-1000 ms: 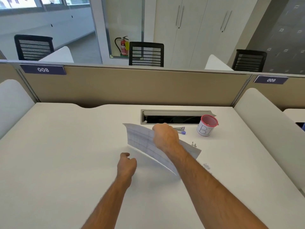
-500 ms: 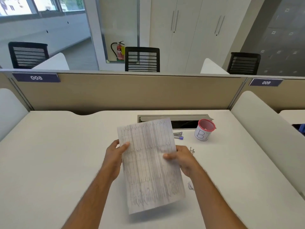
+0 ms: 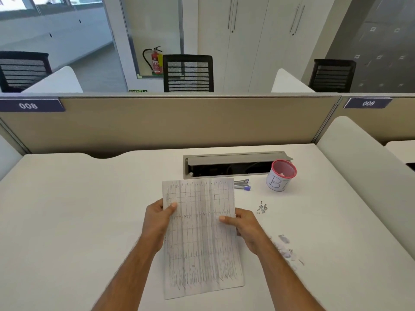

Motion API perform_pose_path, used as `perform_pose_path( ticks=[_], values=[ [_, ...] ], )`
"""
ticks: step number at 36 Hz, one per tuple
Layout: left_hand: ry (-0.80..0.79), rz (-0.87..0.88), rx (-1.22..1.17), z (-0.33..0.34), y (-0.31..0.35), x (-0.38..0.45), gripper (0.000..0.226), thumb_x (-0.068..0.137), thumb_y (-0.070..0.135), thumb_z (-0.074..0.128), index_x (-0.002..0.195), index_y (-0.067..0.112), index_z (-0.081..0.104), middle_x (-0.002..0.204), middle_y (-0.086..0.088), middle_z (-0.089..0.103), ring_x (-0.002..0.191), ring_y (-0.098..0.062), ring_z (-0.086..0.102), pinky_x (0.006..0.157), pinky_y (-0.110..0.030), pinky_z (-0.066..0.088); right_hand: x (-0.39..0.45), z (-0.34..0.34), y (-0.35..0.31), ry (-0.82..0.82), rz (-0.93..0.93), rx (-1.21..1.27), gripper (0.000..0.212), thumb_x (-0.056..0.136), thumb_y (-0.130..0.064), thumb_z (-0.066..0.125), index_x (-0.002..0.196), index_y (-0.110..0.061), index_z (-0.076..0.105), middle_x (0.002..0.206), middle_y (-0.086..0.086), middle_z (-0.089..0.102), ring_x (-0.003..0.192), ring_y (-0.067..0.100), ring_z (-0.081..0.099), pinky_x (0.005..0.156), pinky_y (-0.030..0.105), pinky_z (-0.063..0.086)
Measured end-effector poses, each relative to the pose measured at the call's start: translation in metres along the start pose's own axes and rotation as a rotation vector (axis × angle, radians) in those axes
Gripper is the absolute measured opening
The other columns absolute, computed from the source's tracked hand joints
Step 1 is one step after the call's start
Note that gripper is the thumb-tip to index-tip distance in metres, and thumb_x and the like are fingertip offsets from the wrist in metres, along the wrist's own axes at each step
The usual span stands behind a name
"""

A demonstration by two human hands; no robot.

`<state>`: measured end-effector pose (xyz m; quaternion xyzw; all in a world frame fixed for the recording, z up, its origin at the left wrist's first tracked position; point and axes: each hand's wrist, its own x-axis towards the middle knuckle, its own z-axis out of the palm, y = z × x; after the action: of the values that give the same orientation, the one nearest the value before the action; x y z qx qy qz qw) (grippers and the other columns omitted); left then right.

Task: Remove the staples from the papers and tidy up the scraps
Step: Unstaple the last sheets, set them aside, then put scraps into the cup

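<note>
Hidden: the fingers of both hands lie behind the paper, only the thumbs showing on its face; the print on the sheet is blurred beyond reading, and whether it is one sheet or several cannot be told
Cut off: both forearms leave the bottom edge of the view; the tool's near end is covered by the paper's top right corner
Hard to make out: the scraps (image 3: 286,248) at the right are smeared by blur, a loose scatter of pale bits beside the right forearm
Left hand (image 3: 157,221): grips the paper's left edge, thumb on the front
Right hand (image 3: 244,227): grips the paper's right edge, thumb on the front
Paper (image 3: 202,239): a gridded sheet held upright-ish between the hands above the table, near the middle of the view
Staples (image 3: 262,207): a small heap of loose metal bits on the table, just right of the paper and apart from it
Tool (image 3: 242,184): a metal piece with a purple tip, lying just beyond the paper, near the cable tray
Cup (image 3: 279,178): white with a red rim and handwritten letters, standing right of the tool
Table (image 3: 78,209): plain white, with an open cable tray (image 3: 233,163) set in its far side
Room: a beige partition (image 3: 168,122) with plates 008 and 009, black mesh chairs (image 3: 188,72) behind it, a red fire extinguisher (image 3: 156,61) and white cabinets (image 3: 265,41)
</note>
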<state>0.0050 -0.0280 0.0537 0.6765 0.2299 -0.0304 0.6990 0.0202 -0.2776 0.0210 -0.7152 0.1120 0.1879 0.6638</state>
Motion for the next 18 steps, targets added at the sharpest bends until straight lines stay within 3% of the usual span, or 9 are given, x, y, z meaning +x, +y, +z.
perform_pose_path(
  ticks=[5, 11, 13, 15, 18],
  values=[
    [0.044, -0.042, 0.013, 0.003, -0.002, 0.013, 0.024, 0.102, 0.014, 0.061, 0.123, 0.008, 0.07, 0.1, -0.005, 0.08, 0.088, -0.024, 0.078, 0.074, -0.042, 0.064, 0.038, -0.005, -0.011, 0.278, -0.106, -0.124, 0.008, 0.093, -0.009, 0.068, 0.099, -0.012, 0.073, 0.093, 0.002, 0.076, 0.092, 0.024, 0.073, 0.072, 0.031, 0.062],
    [0.053, -0.053, 0.014, 0.008, -0.001, 0.027, 0.027, 0.103, 0.013, 0.059, 0.128, 0.007, 0.069, 0.106, -0.006, 0.079, 0.095, -0.026, 0.077, 0.084, -0.048, 0.063, 0.084, -0.004, -0.026, 0.353, -0.179, -0.38, 0.016, 0.094, -0.008, 0.067, 0.108, -0.009, 0.075, 0.098, 0.0, 0.073, 0.094, 0.019, 0.069, 0.087, 0.037, 0.06],
    [0.054, -0.053, 0.021, 0.009, -0.001, 0.032, 0.029, 0.103, 0.013, 0.059, 0.13, 0.008, 0.068, 0.109, -0.006, 0.078, 0.098, -0.026, 0.076, 0.089, -0.051, 0.062, 0.096, -0.002, -0.029, 0.363, -0.21, -0.435, 0.019, 0.095, -0.005, 0.063, 0.11, -0.008, 0.074, 0.103, 0.001, 0.072, 0.097, 0.017, 0.066, 0.09, 0.031, 0.056],
    [0.06, -0.057, 0.03, 0.01, -0.001, 0.037, 0.029, 0.103, 0.014, 0.059, 0.13, 0.008, 0.068, 0.109, -0.005, 0.078, 0.097, -0.025, 0.076, 0.087, -0.048, 0.063, 0.106, -0.003, -0.03, 0.389, -0.253, -0.551, 0.024, 0.095, 0.001, 0.058, 0.114, -0.006, 0.072, 0.111, 0.005, 0.071, 0.102, 0.018, 0.064, 0.089, 0.024, 0.048],
    [0.069, -0.071, 0.026, 0.01, -0.005, 0.041, 0.028, 0.103, 0.013, 0.059, 0.129, 0.008, 0.069, 0.108, -0.004, 0.079, 0.096, -0.024, 0.076, 0.084, -0.043, 0.064, 0.117, -0.005, -0.028, 0.445, -0.358, -0.794, 0.043, 0.085, 0.013, 0.056, 0.122, -0.005, 0.068, 0.122, 0.008, 0.064, 0.118, 0.024, 0.055, 0.091, 0.029, 0.049]
  ],
)
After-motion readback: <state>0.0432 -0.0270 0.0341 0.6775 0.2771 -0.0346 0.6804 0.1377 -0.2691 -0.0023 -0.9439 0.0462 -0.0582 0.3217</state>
